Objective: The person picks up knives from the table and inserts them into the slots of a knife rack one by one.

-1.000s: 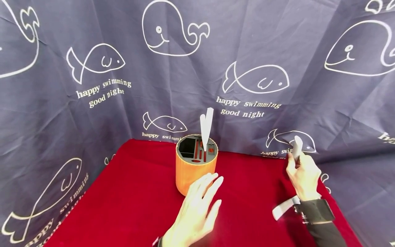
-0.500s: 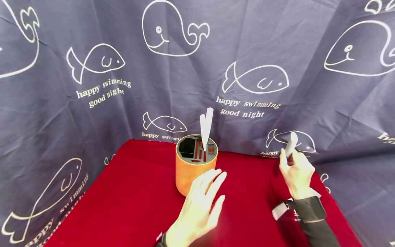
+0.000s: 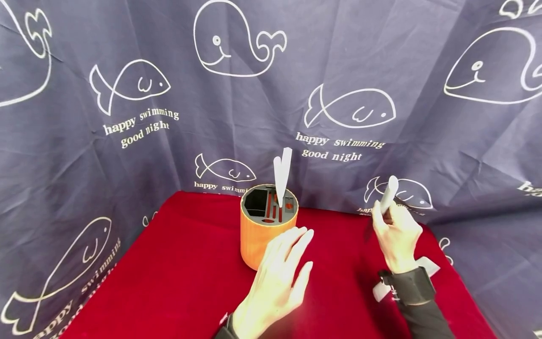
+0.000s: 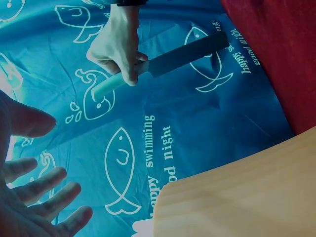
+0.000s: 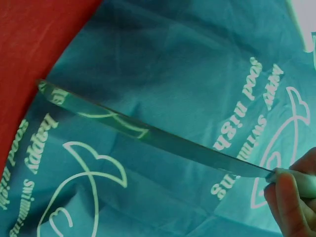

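My right hand grips a knife by its white handle, above the right part of the table. In the right wrist view the long knife blade reaches away from the fingers, bare along its length. An orange knife block with a dark slotted top stands mid-table. Two white handles rise from its top. My left hand, fingers straight and spread, is in front of the block's right side. In the left wrist view a gap shows between its fingertips and the block.
Red cloth covers the table. A blue-grey curtain with white fish and whale drawings hangs around its back and sides. Beneath the right wrist lies a white-ended thing, mostly hidden by the arm.
My right hand has moved left with the knife, toward the block. The left hand has shifted slightly up and right. The block stays in place.
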{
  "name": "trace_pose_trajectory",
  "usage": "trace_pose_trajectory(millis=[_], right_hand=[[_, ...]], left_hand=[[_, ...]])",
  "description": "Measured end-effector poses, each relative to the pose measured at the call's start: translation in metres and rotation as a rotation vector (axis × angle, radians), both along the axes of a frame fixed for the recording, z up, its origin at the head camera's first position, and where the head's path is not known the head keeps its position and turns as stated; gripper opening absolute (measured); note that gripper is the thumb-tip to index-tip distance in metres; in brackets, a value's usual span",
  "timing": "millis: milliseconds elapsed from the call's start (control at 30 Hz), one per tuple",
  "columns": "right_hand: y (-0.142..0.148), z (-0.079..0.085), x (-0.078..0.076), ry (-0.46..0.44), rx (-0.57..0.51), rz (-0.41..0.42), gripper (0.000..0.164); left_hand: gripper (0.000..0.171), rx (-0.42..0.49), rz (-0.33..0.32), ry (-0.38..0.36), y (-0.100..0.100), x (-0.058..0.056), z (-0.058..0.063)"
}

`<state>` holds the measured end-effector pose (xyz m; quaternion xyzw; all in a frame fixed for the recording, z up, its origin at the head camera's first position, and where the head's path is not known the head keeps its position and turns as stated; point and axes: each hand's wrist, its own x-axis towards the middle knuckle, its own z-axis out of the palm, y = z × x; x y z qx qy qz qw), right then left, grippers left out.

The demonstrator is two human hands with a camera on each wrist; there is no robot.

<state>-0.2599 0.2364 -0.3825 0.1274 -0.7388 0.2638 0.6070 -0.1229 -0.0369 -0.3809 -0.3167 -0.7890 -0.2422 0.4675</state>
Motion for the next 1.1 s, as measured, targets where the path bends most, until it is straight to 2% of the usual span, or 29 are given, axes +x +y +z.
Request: trace_pose_trajectory(millis=[167,500,667,1100], right_hand=[[-0.014,0.007,0.007,0.022,-0.004,0.002,0.021],[-0.042,0.023,0.025,0.104,0.005,0.011,0.011],[-0.053,0.028,0.035,0.121,0.016,0.020,0.014],[-0.081,0.035,0.056,0.187,0.060,0.101,0.007]], left_hand=[[0.051,0.012,0.000,0.016,0.003,-0.002,0.002],[0.051,0.057,-0.020,0.059,0.009,-0.004,0.010],[0.053,0.065,-0.025,0.066,0.013,-0.006,0.014],[0.054,0.074,-0.075,0.073,0.021,-0.012,0.027]])
